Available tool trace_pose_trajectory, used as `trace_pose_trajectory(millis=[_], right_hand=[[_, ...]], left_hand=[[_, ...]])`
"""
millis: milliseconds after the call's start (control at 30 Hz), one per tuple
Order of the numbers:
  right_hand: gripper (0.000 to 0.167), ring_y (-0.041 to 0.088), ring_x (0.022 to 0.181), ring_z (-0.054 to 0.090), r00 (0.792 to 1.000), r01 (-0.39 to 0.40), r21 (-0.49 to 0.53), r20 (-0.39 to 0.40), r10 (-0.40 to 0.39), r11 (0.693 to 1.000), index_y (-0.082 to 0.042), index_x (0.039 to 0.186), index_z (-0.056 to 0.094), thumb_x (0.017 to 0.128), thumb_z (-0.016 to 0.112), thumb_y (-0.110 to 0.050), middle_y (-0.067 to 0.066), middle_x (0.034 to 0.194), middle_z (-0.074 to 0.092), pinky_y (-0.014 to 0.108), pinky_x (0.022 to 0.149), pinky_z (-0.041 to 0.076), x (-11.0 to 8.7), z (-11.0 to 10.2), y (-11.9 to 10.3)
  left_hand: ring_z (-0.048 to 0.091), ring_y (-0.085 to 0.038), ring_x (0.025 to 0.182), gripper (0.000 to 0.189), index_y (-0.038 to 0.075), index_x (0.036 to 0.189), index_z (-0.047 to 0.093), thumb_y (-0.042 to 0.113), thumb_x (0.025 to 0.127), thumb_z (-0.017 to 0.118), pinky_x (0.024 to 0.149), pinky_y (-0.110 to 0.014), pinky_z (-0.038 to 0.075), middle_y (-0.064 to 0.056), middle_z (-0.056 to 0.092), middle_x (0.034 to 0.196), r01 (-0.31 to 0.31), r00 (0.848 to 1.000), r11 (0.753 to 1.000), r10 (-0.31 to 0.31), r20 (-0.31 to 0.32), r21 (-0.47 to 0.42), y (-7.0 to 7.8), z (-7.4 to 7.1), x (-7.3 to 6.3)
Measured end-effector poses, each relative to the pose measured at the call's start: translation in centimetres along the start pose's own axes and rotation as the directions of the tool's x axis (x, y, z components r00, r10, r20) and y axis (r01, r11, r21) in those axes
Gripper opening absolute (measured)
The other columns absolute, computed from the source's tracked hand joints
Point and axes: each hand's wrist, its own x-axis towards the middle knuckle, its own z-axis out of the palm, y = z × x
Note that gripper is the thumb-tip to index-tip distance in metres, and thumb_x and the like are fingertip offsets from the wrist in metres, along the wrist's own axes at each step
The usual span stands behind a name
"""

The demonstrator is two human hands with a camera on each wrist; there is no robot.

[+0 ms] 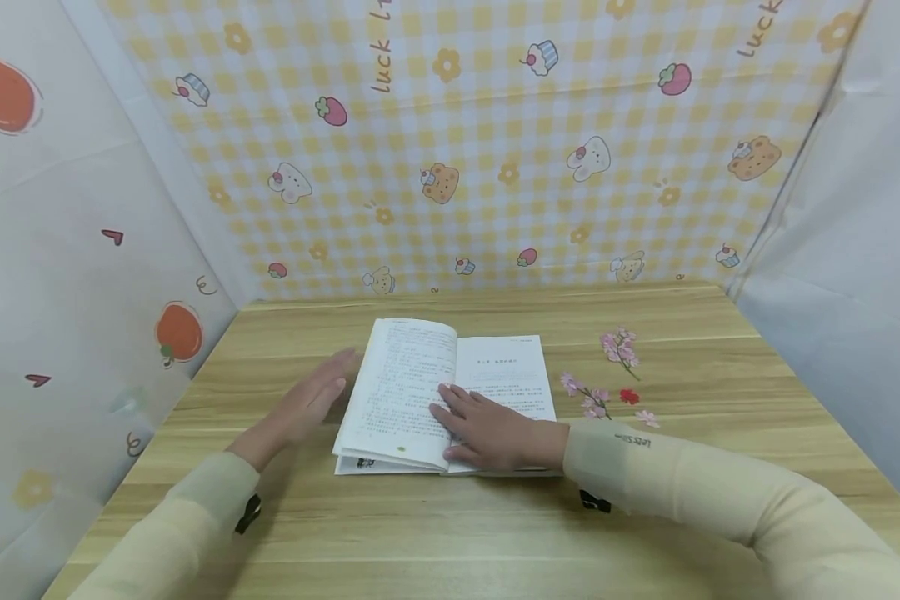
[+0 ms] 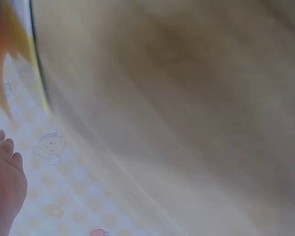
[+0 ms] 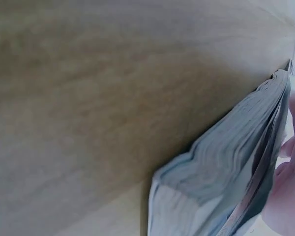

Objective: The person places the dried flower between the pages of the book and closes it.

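An open book (image 1: 408, 375) with printed pages lies on the wooden table, its left leaf bulging up a little. My right hand (image 1: 495, 433) rests flat on the lower part of the right-hand page, fingertips reaching over the gutter. In the right wrist view, the same hand (image 3: 290, 182) lies over the book, whose page block (image 3: 226, 152) shows edge-on. My left hand (image 1: 311, 404) is beside the book's left edge with fingers extended and nothing held. The left wrist view catches only part of that hand (image 2: 7, 184) at its left border.
To the right of the book lie two pink blossom sprigs (image 1: 619, 348) (image 1: 588, 398), a small red flower (image 1: 629, 397) and a pink flower (image 1: 647, 418). A yellow checked cloth (image 1: 480, 150) hangs behind the table (image 1: 390, 533), with white printed sheeting (image 1: 67, 200) at the left.
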Motion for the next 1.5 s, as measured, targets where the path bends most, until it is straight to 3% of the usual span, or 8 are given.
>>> trace_pose_trajectory(millis=[100, 200, 367, 567, 733, 1167, 1333, 1500], right_hand=[[0.07, 0.027, 0.147, 0.004, 1.0, 0.005, -0.021, 0.012, -0.005, 1.0, -0.009, 0.156, 0.017, 0.103, 0.034, -0.051, 0.017, 0.161, 0.005, 0.044, 0.117, 0.015, 0.1, 0.0, 0.1], [0.072, 0.027, 0.147, 0.003, 1.0, 0.015, -0.028, 0.025, -0.014, 0.999, -0.009, 0.156, 0.017, 0.102, 0.032, -0.053, 0.017, 0.161, 0.004, 0.043, 0.117, 0.014, 0.2, -0.2, 0.0], [0.073, 0.029, 0.147, 0.005, 0.999, 0.042, -0.071, 0.033, -0.04, 0.997, -0.007, 0.155, 0.02, 0.102, 0.029, -0.055, 0.019, 0.16, 0.006, 0.044, 0.117, 0.016, 0.5, -0.4, -0.2], [0.072, 0.031, 0.146, 0.007, 0.998, 0.052, -0.103, 0.042, -0.048, 0.993, -0.005, 0.155, 0.02, 0.102, 0.028, -0.055, 0.021, 0.159, 0.007, 0.045, 0.117, 0.017, 0.9, -0.4, -0.5], [0.072, 0.032, 0.146, 0.005, 0.998, 0.05, -0.098, 0.051, -0.045, 0.994, -0.005, 0.155, 0.019, 0.103, 0.028, -0.054, 0.022, 0.159, 0.006, 0.045, 0.117, 0.016, 0.9, -0.5, -0.7], [0.074, 0.032, 0.146, 0.005, 0.999, 0.046, -0.089, 0.016, -0.045, 0.995, -0.006, 0.156, 0.017, 0.102, 0.029, -0.055, 0.017, 0.161, 0.008, 0.046, 0.117, 0.014, 0.7, -1.1, 0.1], [0.071, 0.034, 0.146, 0.009, 0.998, 0.04, -0.062, -0.039, -0.042, 0.997, -0.007, 0.156, 0.018, 0.103, 0.033, -0.052, 0.016, 0.161, 0.012, 0.046, 0.117, 0.014, -0.7, -2.1, 1.4], [0.07, 0.031, 0.146, 0.014, 0.993, 0.009, 0.071, -0.114, -0.001, 0.997, -0.008, 0.155, 0.022, 0.101, 0.045, -0.047, 0.014, 0.16, 0.017, 0.045, 0.116, 0.017, -3.3, -2.9, 3.0]], left_hand=[[0.018, -0.036, 0.144, 0.058, 0.002, 0.153, 0.025, 0.03, 0.105, 0.041, 0.113, -0.057, 0.016, -0.015, 0.021, 0.158, -0.041, 0.999, 0.993, 0.038, 0.03, 0.11, 0.3, 0.2, 0.6], [0.018, -0.036, 0.144, 0.069, 0.0, 0.153, 0.024, 0.039, 0.101, 0.049, 0.114, -0.055, 0.018, -0.015, 0.019, 0.159, -0.095, 0.991, 0.974, 0.073, 0.11, 0.206, 0.8, 0.8, 1.2], [0.012, -0.031, 0.146, 0.085, 0.002, 0.154, 0.02, 0.056, 0.096, 0.049, 0.116, -0.05, 0.015, -0.012, 0.012, 0.161, -0.119, 0.967, 0.957, 0.052, 0.248, 0.263, 1.5, 2.0, 1.7], [0.008, -0.029, 0.147, 0.101, 0.001, 0.154, 0.016, 0.068, 0.088, 0.051, 0.117, -0.045, 0.012, -0.014, 0.008, 0.161, -0.161, 0.94, 0.933, 0.046, 0.337, 0.321, 1.9, 2.7, 1.8], [0.007, -0.03, 0.147, 0.108, 0.001, 0.154, 0.015, 0.074, 0.083, 0.052, 0.117, -0.045, 0.012, -0.014, 0.007, 0.161, -0.16, 0.929, 0.93, 0.028, 0.369, 0.332, 1.9, 3.1, 1.8], [0.005, -0.024, 0.147, 0.109, 0.003, 0.155, 0.012, 0.078, 0.083, 0.046, 0.118, -0.042, 0.012, -0.01, 0.005, 0.162, -0.164, 0.925, 0.916, 0.013, 0.38, 0.366, 1.2, 3.8, 2.0], [0.002, -0.021, 0.147, 0.111, 0.005, 0.156, 0.009, 0.08, 0.082, 0.043, 0.118, -0.038, 0.009, -0.007, 0.001, 0.162, -0.154, 0.918, 0.911, -0.01, 0.396, 0.381, 1.4, 3.9, 2.1], [0.002, -0.021, 0.147, 0.112, 0.005, 0.156, 0.009, 0.081, 0.081, 0.042, 0.118, -0.038, 0.009, -0.007, 0.002, 0.162, -0.159, 0.917, 0.91, -0.008, 0.4, 0.383, 1.5, 3.9, 2.0]])
